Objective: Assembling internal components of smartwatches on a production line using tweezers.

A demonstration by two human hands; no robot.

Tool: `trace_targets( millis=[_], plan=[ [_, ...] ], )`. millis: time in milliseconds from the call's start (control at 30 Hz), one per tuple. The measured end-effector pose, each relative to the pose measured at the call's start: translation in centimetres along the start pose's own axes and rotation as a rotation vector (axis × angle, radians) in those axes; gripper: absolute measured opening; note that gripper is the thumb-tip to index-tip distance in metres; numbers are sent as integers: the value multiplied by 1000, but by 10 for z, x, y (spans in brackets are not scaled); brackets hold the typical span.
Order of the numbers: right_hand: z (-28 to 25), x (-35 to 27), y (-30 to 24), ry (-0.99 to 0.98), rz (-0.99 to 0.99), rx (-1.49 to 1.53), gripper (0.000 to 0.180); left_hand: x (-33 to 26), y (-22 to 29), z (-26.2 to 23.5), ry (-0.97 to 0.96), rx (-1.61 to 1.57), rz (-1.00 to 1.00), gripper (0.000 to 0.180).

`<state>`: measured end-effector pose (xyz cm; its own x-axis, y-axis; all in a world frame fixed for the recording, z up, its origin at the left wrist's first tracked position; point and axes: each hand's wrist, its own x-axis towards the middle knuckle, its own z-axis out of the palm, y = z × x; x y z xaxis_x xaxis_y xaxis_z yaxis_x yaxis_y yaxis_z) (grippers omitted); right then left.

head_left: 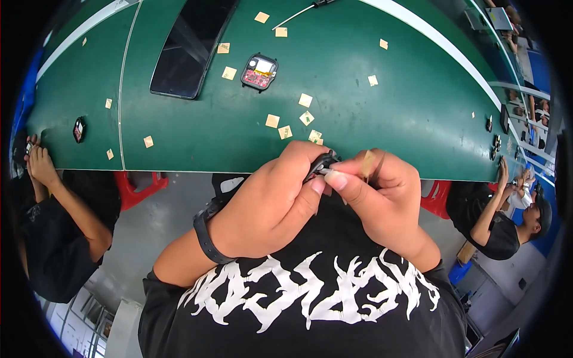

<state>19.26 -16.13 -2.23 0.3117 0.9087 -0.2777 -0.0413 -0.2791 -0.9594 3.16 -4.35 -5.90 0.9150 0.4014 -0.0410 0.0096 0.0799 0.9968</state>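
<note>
A: Where was the small dark case (pixel 322 166)?

B: Take the open watch (pixel 260 72) on the table (pixel 197 131) as the landmark. The case was on the wearer's side of it and to its right, held up at the table's near edge.

A: And the grip on it?

B: The left hand (pixel 268 197) pinched the case between thumb and fingers. The right hand (pixel 382 191) had its thumb and fingertips bent in at the case's right end; I couldn't tell whether they pinched a part of it or only pressed there. A tan strip (pixel 367 166) stood up by the right fingers.

A: What lay around the watch?

B: A phone (pixel 190 53) lay to its left, reaching farther back. A screwdriver (pixel 298 15) lay beyond it, to the right. Tan paper squares (pixel 272 121) were scattered about it, several of them between it and the hands.

A: Anything farther off?

B: A second watch (pixel 79 129) sat well to the left of the open one, and a co-worker (pixel 65 227) in black was beyond that. Another person (pixel 495 221) was far to the right of the open watch.
</note>
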Motion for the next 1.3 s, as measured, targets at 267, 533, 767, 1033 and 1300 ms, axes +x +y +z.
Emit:
trace_targets(
  millis=[267,533,767,1033,1300],
  plan=[
    [12,4,6,47,-3,268,10,-4,-8,0,11,-25,41,30],
    [20,13,14,-32,236,519,29,-17,-14,-13,-108,-171,11,27],
    [24,16,13,-81,280,537,26,-22,-19,-16,-91,-216,30,28],
    [19,19,-1,-153,329,470,15,-22,0,-19,22,-531,-246,36],
    [5,14,5,-296,250,339,12,-18,25,-27,-4,-341,-234,31]
  ],
)
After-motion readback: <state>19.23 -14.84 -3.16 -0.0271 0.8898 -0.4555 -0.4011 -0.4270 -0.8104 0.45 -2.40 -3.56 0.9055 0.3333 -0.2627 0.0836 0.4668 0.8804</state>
